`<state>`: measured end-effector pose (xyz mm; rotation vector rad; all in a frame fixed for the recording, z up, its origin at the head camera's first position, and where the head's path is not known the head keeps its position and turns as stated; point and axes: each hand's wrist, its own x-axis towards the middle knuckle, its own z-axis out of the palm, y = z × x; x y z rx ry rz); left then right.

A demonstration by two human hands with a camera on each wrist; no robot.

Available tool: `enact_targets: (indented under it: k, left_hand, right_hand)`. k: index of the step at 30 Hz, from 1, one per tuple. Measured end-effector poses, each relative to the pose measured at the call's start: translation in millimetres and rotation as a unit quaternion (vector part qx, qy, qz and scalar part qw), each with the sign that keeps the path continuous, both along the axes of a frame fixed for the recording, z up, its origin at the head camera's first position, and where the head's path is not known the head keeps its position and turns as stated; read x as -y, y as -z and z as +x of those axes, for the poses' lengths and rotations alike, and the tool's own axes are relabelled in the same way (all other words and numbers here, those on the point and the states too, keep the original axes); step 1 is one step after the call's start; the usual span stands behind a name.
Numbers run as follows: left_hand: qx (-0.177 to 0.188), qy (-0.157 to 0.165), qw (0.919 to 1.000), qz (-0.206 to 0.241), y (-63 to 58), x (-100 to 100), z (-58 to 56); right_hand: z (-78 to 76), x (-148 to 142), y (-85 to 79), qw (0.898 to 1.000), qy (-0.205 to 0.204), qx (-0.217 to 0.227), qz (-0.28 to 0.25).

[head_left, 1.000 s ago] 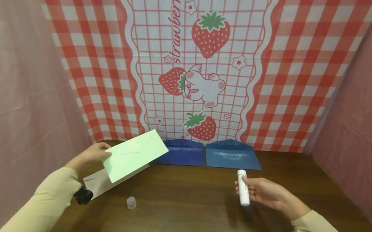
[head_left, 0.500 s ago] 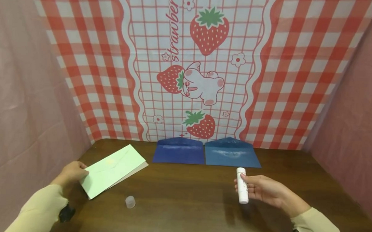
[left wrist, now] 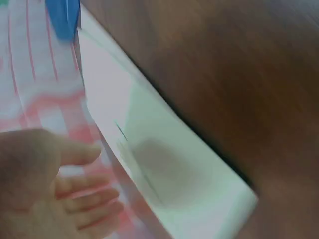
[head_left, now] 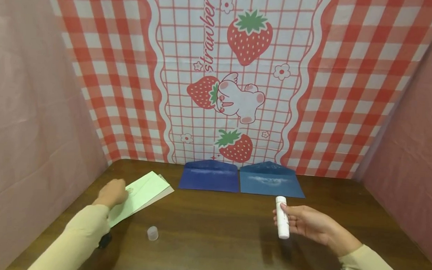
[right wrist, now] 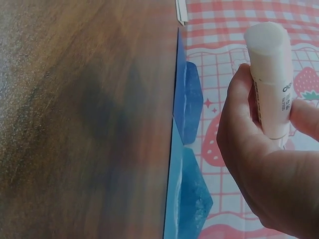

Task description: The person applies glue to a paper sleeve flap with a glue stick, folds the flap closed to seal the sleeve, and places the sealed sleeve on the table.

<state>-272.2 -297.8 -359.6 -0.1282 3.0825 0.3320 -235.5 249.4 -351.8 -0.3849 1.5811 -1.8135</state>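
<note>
My right hand grips a white glue stick between thumb and fingers, held above the table. My left hand is over a pale green envelope. In the left wrist view its fingers are loosely bent and apart from the paper, with nothing between them. Beneath the green envelope a greyish envelope sticks out along the right side. At the back, a dark blue envelope and a teal blue envelope lie with flaps raised, whitish smears on both.
A small translucent cap stands on the brown wooden table, right of the left forearm. A red checked strawberry cloth hangs behind the table. Pink curtains close off both sides.
The left hand has laid the green envelope down on the greyish one and let go, then moved to the right over it. My right hand stays nearly still with the glue stick.
</note>
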Motion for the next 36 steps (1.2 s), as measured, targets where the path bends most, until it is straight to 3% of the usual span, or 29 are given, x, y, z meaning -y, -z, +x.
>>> enact_targets:
  k: [8,11,14,19,24,36]
  left_hand:
    - [0.002,0.153,0.9879,-0.026,3.9,-110.1,-35.6]
    - [0.009,0.186,0.9821,-0.028,5.3,-142.3,-44.1]
    - [0.026,0.196,0.9798,-0.033,8.4,-163.8,-48.4]
    - [0.061,0.197,0.9774,-0.048,12.8,-181.9,-47.1]
    - [0.068,0.201,0.976,-0.049,10.5,-189.5,-35.8]
    - [0.041,0.237,0.9677,-0.077,6.2,-186.6,-0.4]
  right_hand:
    - [-0.5,2.4,-2.3,1.0,0.005,0.001,0.007]
    - [-0.4,3.2,-3.6,1.0,0.006,0.002,0.005]
    - [0.0,3.5,-3.8,1.0,0.004,-0.001,0.003]
    - [1.3,2.0,-2.5,1.0,0.001,-0.004,0.003]
    - [2.0,0.0,-1.0,1.0,-0.001,-0.005,-0.005]
    - [0.7,-0.3,2.2,1.0,-0.012,0.0,-0.022]
